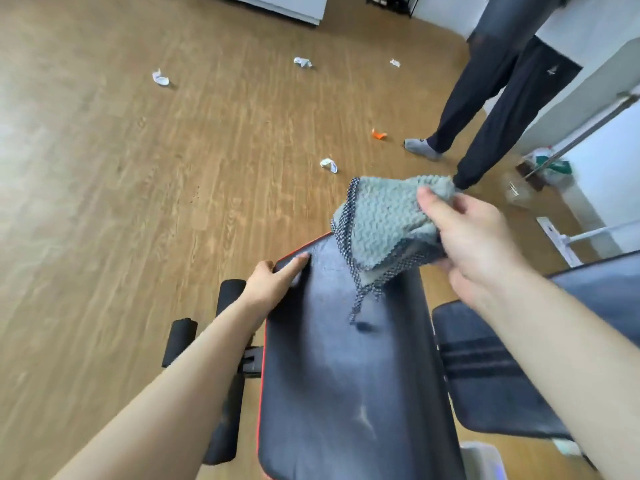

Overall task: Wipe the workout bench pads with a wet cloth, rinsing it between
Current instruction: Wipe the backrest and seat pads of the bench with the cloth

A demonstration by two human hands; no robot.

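Floor: wood-look flooring (138,202) is stretching away, littered with crumpled scraps.
Pad: long black bench pad with red edging (346,375) is running near to far between both arms.
Cloth: grey knitted cloth with dotted trim (384,223) is hanging just over the pad's far end.
Hands: right hand (474,237) is gripping the cloth; left hand (273,282) is resting straight-fingered on the far-left corner.

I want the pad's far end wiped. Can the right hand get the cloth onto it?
Probably yes: the right hand holds the cloth above the far end of the bench pad, nothing between, and the left hand rests on its left corner.
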